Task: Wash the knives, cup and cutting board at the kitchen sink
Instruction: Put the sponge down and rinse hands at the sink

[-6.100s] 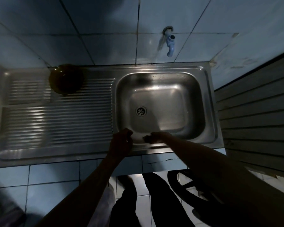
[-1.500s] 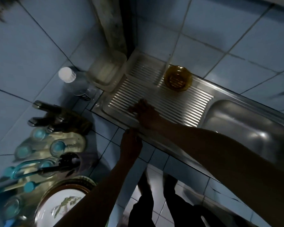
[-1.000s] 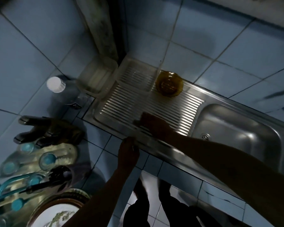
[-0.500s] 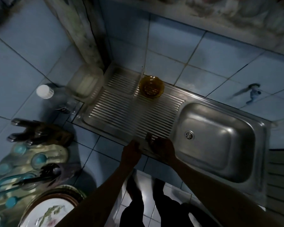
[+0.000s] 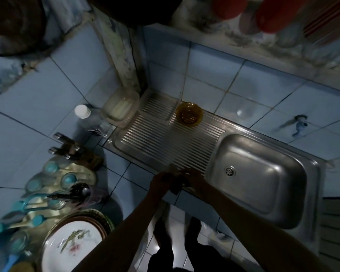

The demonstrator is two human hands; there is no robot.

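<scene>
Our two hands meet low in the middle of the frame, at the front edge of the shiny steel sink unit (image 5: pixel 310 165); our left hand (image 5: pixel 161 181) and our right hand (image 5: pixel 193 180) seem to hold a small dark soft thing (image 5: pixel 176 188) between them, maybe a cloth or sponge; it is too dark to be sure what it is, and we cannot tell how the fingers lie on it.

The deep steel basin (image 5: pixel 263 185) sits at the right of the frame with nothing in it that we can see; the little blue tap (image 5: pixel 299 125) sticks out of the tiled wall above it; a brown glass bowl (image 5: pixel 188 114) stands at the top of the ribbed draining board (image 5: pixel 165 142).

The knives with shiny steel handles (image 5: pixel 63 145) stand in a dark wooden block at the left of the frame; we think they are not washed yet; we see no cup or cutting board for sure. A white plate with a flower (image 5: pixel 75 246) is at the lower left.

We think the knives are stiff, sharp and a bit heavy; wet, soapy steel gets slippery; we should take each one by the handle and keep our fingers off the blade.
</scene>
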